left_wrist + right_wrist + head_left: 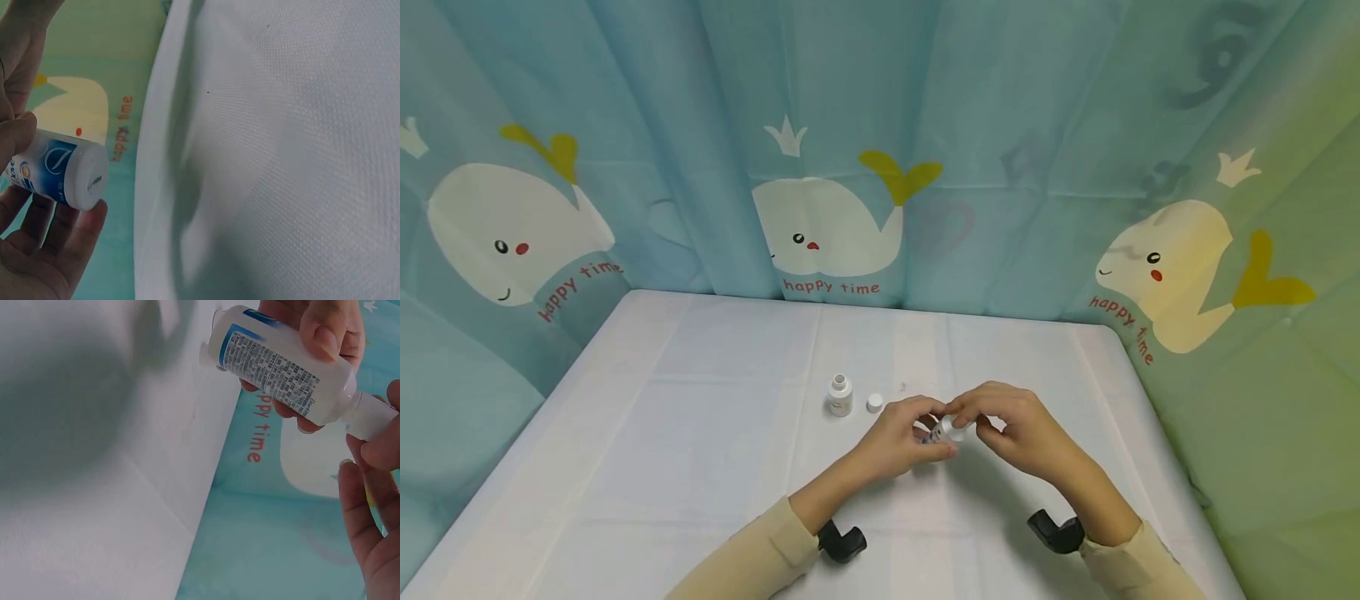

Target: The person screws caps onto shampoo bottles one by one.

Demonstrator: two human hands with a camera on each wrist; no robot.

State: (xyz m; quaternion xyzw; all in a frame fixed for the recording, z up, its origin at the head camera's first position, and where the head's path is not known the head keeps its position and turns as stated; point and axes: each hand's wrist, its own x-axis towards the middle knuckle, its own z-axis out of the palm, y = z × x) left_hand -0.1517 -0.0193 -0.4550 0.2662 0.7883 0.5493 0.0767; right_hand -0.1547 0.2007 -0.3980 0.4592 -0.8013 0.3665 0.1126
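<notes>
A white pill bottle (pixel 947 429) with a blue and white label is tilted above the table between the two hands. My left hand (pixel 898 442) grips its body, thumb on one side and fingers on the other. My right hand (pixel 1022 425) pinches the white cap (pixel 370 417) at the bottle's neck. Its flat base (pixel 94 178) faces the camera in the left wrist view, and dense printed text covers the side seen in the right wrist view. Left of the hands, a second white bottle (pixel 840 397) stands upright without a cap, and a loose white cap (pixel 875 403) lies beside it.
A white cloth covers the table (pixel 715 433). Behind and around it hangs a blue-green curtain (pixel 1000 167) printed with whales. Black wrist devices (pixel 841 543) sit at both sleeve cuffs.
</notes>
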